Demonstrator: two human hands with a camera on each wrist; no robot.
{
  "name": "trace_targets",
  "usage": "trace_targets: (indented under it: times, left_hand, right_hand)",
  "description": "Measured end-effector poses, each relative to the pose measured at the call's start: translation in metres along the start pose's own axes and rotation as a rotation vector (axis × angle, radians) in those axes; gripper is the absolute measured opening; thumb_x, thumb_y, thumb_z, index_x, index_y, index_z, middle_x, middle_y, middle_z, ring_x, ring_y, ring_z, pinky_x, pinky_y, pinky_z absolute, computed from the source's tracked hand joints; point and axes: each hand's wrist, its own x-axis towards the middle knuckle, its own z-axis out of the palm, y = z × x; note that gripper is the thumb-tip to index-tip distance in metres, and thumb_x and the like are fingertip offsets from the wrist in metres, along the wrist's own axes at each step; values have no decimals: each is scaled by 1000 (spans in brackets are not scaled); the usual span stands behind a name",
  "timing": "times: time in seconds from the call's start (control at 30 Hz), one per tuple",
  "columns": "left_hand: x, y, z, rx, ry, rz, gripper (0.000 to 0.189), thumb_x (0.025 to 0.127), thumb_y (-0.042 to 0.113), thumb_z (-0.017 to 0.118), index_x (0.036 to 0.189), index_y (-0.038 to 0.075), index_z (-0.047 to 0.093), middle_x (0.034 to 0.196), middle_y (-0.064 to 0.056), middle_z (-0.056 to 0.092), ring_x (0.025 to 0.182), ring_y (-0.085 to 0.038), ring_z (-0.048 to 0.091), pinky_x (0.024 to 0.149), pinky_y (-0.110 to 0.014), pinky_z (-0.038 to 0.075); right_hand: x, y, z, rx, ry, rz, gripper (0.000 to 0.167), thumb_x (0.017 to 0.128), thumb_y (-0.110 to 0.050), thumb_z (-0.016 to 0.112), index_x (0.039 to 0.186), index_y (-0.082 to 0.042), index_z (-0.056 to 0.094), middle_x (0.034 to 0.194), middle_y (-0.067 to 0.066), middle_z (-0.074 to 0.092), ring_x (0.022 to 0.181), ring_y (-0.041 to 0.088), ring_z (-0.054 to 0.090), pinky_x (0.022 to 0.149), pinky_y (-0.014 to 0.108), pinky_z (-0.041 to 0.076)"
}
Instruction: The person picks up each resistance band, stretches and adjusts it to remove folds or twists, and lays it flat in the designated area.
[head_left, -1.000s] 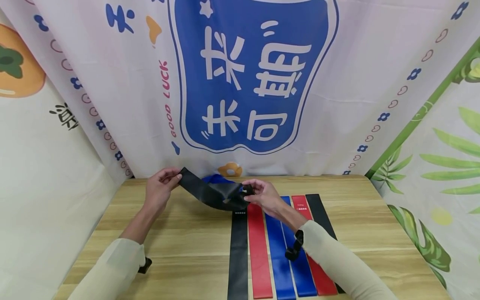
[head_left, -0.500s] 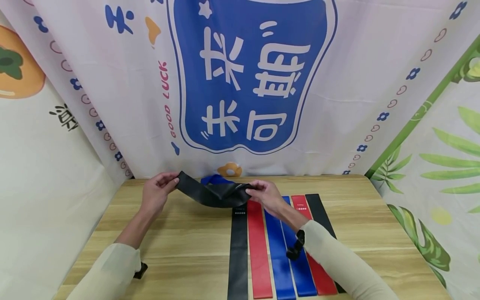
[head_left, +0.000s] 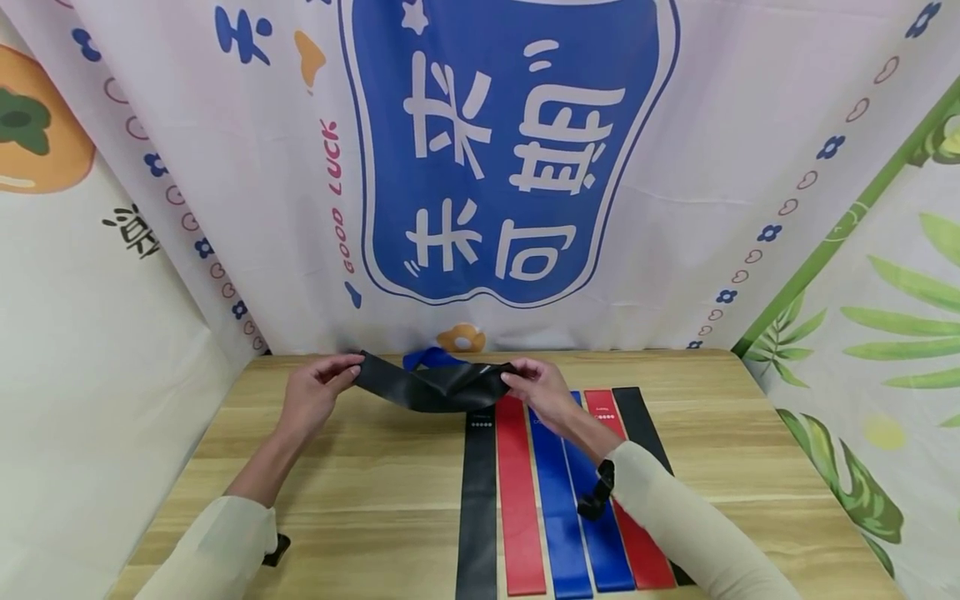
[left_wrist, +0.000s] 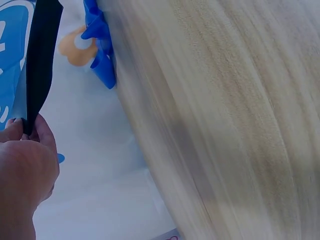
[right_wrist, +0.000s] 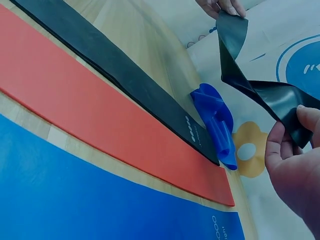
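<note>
A black resistance loop band (head_left: 420, 392) hangs between my two hands over the back of the table, sagging in the middle. My left hand (head_left: 313, 393) pinches its left end between thumb and fingers. The other end is pinched by my right hand (head_left: 546, 393). In the right wrist view the band (right_wrist: 233, 55) has a twist along its length. Behind it, a crumpled blue band (right_wrist: 215, 120) lies at the table's back edge, partly hidden in the head view. Below my right hand, a black band (head_left: 477, 508) and a red band (head_left: 521, 517) lie flat.
Right of these, a blue band (head_left: 557, 525), another blue band (head_left: 603, 533), a second red band (head_left: 647, 567) and a second black band (head_left: 639, 417) lie side by side on the wooden table (head_left: 360, 517). A printed curtain (head_left: 675, 250) hangs behind the table.
My left hand has sunk a little and my right hand has shifted slightly right. The held black band's right part, bunched up before, is drawn out smoother between them.
</note>
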Motion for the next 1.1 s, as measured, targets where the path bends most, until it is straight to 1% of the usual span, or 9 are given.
trace_targets:
  times: [0.1,0.23,0.37,0.47,0.63,0.77,0.83,0.9,1.1]
  left_hand:
    - [-2,1,1,2,-13,11,29,103,11,71,128,-3,73,131,-15,69,99,-4,66,84,-17,59]
    - [-5,1,2,12,-16,19,31,102,11,72,129,-5,72,125,-8,72,100,-3,67,85,-16,57]
    - [-9,3,1,16,12,-3,32,99,13,76,126,-4,73,121,-4,74,98,-3,67,84,-15,57]
    - [-11,3,-1,-11,35,-27,30,97,10,78,123,-4,75,118,-3,75,97,-2,69,85,-16,58]
    - [-15,1,-3,-80,50,-40,31,96,4,78,123,-11,72,112,5,76,97,1,72,88,-16,57]
    - [-17,-2,-5,-88,53,-37,30,96,3,78,122,-10,73,116,0,76,97,1,72,88,-17,58]
    - [-19,-3,-6,-90,64,-36,27,95,2,78,120,-7,75,120,-4,75,97,0,73,87,-18,58]
    - [-21,-4,-7,-97,76,-37,26,95,1,78,120,-6,75,120,-4,75,97,-1,73,86,-18,59]
    - [-24,-5,-9,-109,79,-28,32,96,1,77,125,-11,71,109,10,74,95,-2,71,83,-17,59]
  right_hand:
    - [-1,0,-2,-16,13,3,19,102,-4,69,119,3,69,117,14,63,99,23,68,111,61,48]
    - [-2,0,-4,-47,43,-8,18,101,-5,70,118,1,70,110,12,65,92,26,68,104,56,55]
    - [-2,1,-6,-66,77,-27,17,100,-7,73,115,1,69,102,9,68,89,32,69,98,52,59]
    - [-2,2,-9,-89,97,-38,18,100,-10,74,113,0,68,99,6,68,88,31,69,95,49,60]
    - [-3,3,-11,-107,102,-60,19,100,-13,75,111,0,68,97,6,66,86,23,67,96,52,59]
    - [-4,2,-11,-100,103,-63,17,101,-13,74,110,-1,68,96,7,66,88,22,69,100,56,57]
    - [-5,2,-12,-103,114,-60,17,101,-14,74,110,-2,68,96,7,68,90,25,70,101,56,56]
    - [-5,3,-12,-102,126,-59,17,101,-13,74,112,-1,68,96,7,69,93,30,70,101,55,57]
    - [-6,3,-13,-104,125,-73,20,100,-10,74,115,0,69,94,8,68,93,39,68,92,45,62]
